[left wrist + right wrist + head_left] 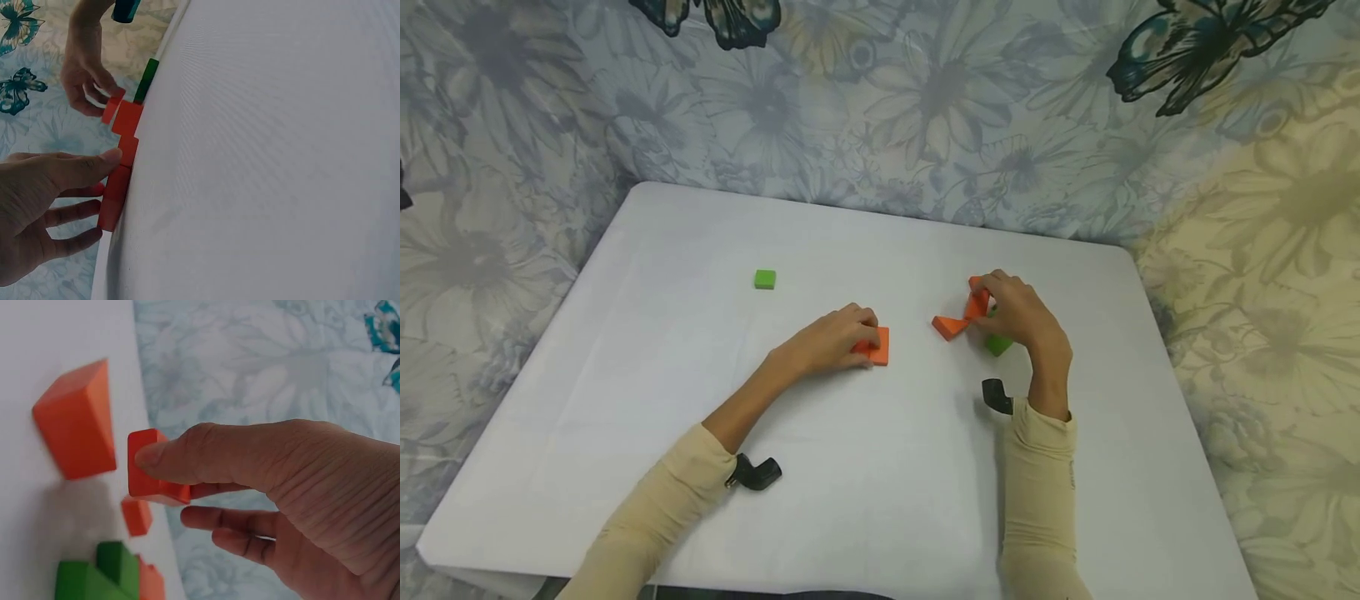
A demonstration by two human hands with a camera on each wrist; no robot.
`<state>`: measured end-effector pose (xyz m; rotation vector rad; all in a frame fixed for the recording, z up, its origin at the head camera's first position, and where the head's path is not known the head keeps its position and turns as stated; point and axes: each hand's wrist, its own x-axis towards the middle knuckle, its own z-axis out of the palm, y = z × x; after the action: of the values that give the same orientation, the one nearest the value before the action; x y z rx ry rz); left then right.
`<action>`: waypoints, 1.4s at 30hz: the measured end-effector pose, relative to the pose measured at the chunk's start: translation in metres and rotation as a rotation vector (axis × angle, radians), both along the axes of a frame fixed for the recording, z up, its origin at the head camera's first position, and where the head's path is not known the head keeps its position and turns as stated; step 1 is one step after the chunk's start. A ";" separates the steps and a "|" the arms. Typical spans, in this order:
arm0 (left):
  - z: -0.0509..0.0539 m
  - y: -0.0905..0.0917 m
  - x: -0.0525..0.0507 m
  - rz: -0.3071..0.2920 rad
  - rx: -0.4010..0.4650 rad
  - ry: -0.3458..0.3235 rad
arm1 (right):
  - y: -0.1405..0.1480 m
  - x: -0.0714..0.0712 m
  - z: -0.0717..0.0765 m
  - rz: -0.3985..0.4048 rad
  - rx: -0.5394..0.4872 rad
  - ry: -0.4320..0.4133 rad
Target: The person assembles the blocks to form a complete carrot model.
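Observation:
My left hand (831, 337) grips orange blocks (882, 346) that lie together near the table's middle. In the left wrist view its thumb presses the near side of the orange row (115, 194), its fingers at the far side. To the right, my right hand (1018, 312) pinches an orange block (142, 478) between thumb and fingers. An orange wedge (949, 327) lies left of that hand, and a green block (998, 344) is partly hidden below it. The right wrist view shows the wedge (78, 422), a small orange block (136, 515) and green blocks (84, 582).
A green square block (765, 279) lies alone toward the back left of the white table (850, 500). Patterned cloth (925, 108) with butterflies rises behind the table's back edge. Dark wrist devices (758, 473) stick out beside both cuffs.

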<state>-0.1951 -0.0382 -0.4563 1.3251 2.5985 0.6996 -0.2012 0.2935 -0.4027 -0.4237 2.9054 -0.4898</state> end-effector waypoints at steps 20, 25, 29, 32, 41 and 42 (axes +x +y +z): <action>-0.004 0.010 0.001 0.029 -0.020 0.007 | -0.110 0.004 -0.014 0.301 0.125 -0.277; -0.003 0.010 0.001 0.024 -0.015 0.023 | -0.114 0.004 -0.015 0.299 0.127 -0.275; -0.003 0.010 0.001 0.019 -0.007 0.024 | -0.118 0.005 -0.016 0.305 0.152 -0.251; -0.002 0.009 0.001 0.014 0.008 0.019 | -0.120 0.005 -0.018 0.313 0.176 -0.225; -0.004 0.006 -0.001 0.012 0.016 0.002 | -0.129 0.008 -0.018 0.286 0.234 -0.213; -0.004 0.005 -0.002 0.015 0.012 0.003 | -0.130 0.008 -0.019 0.288 0.245 -0.209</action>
<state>-0.1968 -0.0327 -0.4602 1.3123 2.6129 0.7176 -0.1932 0.1633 -0.4218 -0.6921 2.6010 -0.1238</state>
